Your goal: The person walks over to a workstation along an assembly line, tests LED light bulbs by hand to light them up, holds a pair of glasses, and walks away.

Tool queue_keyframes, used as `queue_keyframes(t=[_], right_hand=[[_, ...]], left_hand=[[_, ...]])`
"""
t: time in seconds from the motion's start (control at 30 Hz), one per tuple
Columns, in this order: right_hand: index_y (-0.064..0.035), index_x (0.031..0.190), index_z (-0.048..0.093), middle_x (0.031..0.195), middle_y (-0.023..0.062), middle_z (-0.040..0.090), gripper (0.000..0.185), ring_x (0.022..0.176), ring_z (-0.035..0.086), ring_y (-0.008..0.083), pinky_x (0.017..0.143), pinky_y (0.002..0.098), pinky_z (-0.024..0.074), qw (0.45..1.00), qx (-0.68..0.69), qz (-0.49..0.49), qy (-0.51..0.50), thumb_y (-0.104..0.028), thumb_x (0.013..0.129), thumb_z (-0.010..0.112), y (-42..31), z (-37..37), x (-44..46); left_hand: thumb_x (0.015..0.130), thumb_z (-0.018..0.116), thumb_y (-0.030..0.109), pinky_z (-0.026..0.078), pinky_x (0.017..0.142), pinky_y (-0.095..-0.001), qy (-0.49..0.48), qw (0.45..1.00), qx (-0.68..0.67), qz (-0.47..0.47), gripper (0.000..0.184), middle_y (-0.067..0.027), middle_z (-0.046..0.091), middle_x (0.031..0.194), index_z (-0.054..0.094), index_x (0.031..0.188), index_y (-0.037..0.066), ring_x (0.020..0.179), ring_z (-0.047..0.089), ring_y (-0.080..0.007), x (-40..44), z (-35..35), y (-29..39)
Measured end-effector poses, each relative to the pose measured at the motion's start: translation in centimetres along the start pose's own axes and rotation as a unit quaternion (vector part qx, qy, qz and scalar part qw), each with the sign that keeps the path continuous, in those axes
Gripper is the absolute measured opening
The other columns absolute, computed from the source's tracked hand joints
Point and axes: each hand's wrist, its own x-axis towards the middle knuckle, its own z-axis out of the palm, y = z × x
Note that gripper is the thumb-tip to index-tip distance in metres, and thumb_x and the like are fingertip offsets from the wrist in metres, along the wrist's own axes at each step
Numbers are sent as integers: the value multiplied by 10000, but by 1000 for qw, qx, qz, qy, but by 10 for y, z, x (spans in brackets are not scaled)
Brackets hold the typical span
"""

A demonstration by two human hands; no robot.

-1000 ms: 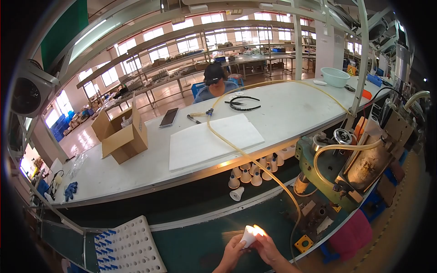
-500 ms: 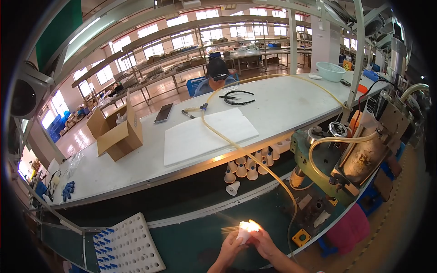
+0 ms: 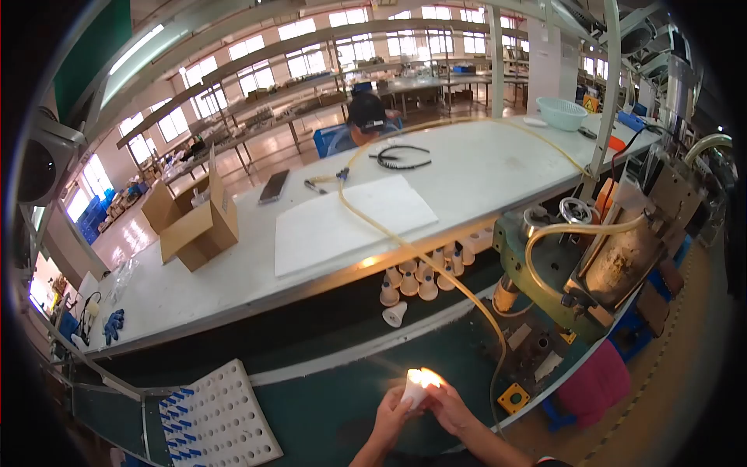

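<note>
A white cone-shaped lamp bulb (image 3: 416, 391), glowing brightly at its upper end, is between my two hands at the bottom middle of the head view. My left hand (image 3: 394, 412) is closed around its left side and lower part. On the other side, the fingers of my right hand (image 3: 449, 406) pinch it close to the bright end. Glare hides the detail of that end. Behind my hands, similar white bulbs (image 3: 427, 286) stand clustered under the table's front edge, several with blue bits on top. One bulb (image 3: 394, 314) lies tipped over in front of them.
A white holed rack (image 3: 233, 412) with blue pieces sits at lower left. To the right stands a green press machine (image 3: 537, 272), with a yellow hose (image 3: 459, 288) crossing the scene. The white table (image 3: 482, 171) holds a carton (image 3: 198, 233) and foam sheet (image 3: 350, 226). A person (image 3: 362, 124) sits behind.
The camera view has shifted slightly, so the table and background sit a little higher and further left. Both hands still hold the lit bulb, with its bright end turned slightly.
</note>
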Motion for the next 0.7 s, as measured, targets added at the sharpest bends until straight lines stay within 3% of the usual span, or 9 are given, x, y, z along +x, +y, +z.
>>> queue_keyframes(t=[0.1, 0.2, 0.27, 0.37, 0.5, 0.7], right_hand=[[-26, 1304, 362, 1175, 84, 514, 435, 979, 531, 135, 809, 248, 443, 999, 21, -14, -28, -180, 913, 477, -5, -5, 8], [-22, 1325, 330, 1179, 88, 510, 463, 989, 525, 132, 820, 263, 440, 999, 3, -11, -34, -173, 912, 474, -23, 9, 7], [-17, 1344, 293, 1176, 88, 505, 503, 1023, 509, 132, 853, 278, 426, 999, 14, -29, -30, -167, 904, 486, -30, 19, 8], [-14, 1326, 305, 1175, 85, 500, 517, 1064, 490, 139, 893, 287, 405, 1000, -16, -27, 4, -129, 873, 526, -30, 29, 5], [-11, 1276, 360, 1157, 79, 505, 493, 1065, 487, 144, 903, 288, 396, 994, -85, -60, -31, -82, 832, 561, -14, 30, -2], [-5, 1203, 437, 1120, 78, 522, 429, 1048, 495, 146, 913, 294, 388, 996, -74, -29, -37, -40, 798, 573, -20, 30, -7]], left_hand=[[863, 560, 229, 512, 773, -357, -14, 998, 58, 20, 427, -128, 539, 1079, 395, 1182, -1, 922, 582, -214, 7, 9, 18], [871, 542, 207, 497, 804, -360, -40, 999, 27, 5, 443, -135, 529, 1110, 368, 1219, -6, 968, 570, -217, 4, 14, 25], [884, 521, 187, 474, 852, -362, -57, 997, -29, 42, 469, -142, 511, 1162, 337, 1267, -10, 1022, 553, -226, 3, 17, 28], [900, 484, 140, 435, 917, -358, -9, 998, -17, 63, 480, -147, 470, 1231, 294, 1313, -15, 1095, 514, -231, -5, 26, 28], [909, 451, 95, 399, 964, -352, 27, 995, 4, 100, 471, -144, 432, 1276, 277, 1330, -21, 1160, 461, -226, -12, 30, 24], [907, 436, 56, 364, 999, -342, -11, 993, 26, 112, 489, -151, 402, 1299, 249, 1350, -33, 1193, 427, -227, -21, 37, 29]])
